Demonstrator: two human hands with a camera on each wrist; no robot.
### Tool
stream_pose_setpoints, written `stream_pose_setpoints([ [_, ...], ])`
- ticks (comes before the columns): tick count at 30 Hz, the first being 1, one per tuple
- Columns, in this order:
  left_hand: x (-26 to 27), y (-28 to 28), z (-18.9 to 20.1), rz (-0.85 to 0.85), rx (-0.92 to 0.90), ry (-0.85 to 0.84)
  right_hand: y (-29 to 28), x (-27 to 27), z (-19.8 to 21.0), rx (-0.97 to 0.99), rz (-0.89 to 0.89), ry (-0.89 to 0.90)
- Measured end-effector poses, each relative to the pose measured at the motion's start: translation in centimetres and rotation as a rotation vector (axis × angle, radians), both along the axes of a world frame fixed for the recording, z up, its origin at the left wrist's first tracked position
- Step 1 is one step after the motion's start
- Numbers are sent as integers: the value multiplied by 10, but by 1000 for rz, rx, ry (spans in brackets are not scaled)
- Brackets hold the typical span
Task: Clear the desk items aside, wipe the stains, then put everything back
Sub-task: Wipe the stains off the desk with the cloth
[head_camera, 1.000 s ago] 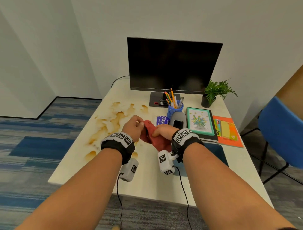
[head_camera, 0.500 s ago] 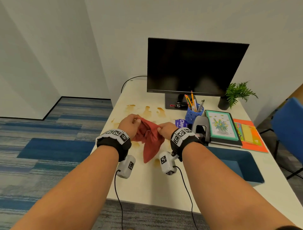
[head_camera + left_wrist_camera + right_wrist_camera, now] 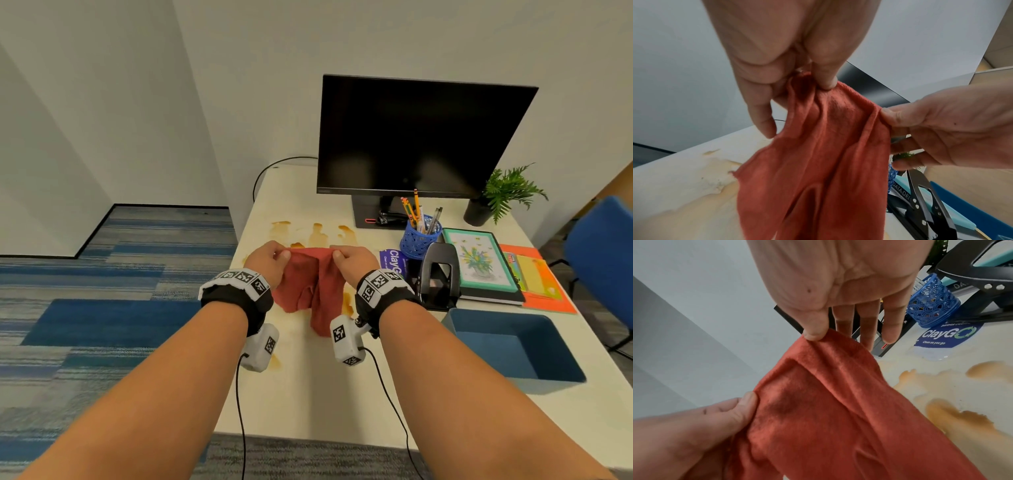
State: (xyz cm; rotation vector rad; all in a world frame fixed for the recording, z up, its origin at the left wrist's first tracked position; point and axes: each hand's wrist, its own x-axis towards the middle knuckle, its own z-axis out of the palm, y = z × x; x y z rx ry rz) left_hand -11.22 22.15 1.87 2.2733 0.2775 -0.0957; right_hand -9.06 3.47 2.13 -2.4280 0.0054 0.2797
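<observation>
The left hand (image 3: 266,261) and right hand (image 3: 352,262) each pinch a top corner of a red cloth (image 3: 310,287), which hangs down between and below the fingers over the white desk (image 3: 308,387). Brown stains (image 3: 317,231) lie just beyond the fingertips. Right of the right hand's fingers stand a black hole punch (image 3: 440,274) and a blue pen holder (image 3: 419,238).

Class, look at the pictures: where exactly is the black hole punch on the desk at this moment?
In the head view the hole punch stands on the desk's right half, just right of the right hand, between the blue pen cup and the flower-cover book.
</observation>
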Motion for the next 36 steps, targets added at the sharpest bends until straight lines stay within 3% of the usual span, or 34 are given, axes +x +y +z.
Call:
stream_pose_setpoints([
  [10, 31, 5, -3, 52, -9, -41, 12, 45, -5, 94, -25, -44],
  [21, 105, 11, 30, 150, -79, -239, 27, 128, 44, 217, 50, -170],
  [29, 104, 26, -42, 92, 36, 75, 35, 135, -27, 140, 89, 114],
  [33, 114, 40, -56, 84, 5, 82, 44, 143, -46, 181, -5, 97],
  [36, 120, 49, -65, 19, 27, 95, 52, 152, -60, 69, -39, 97],
])
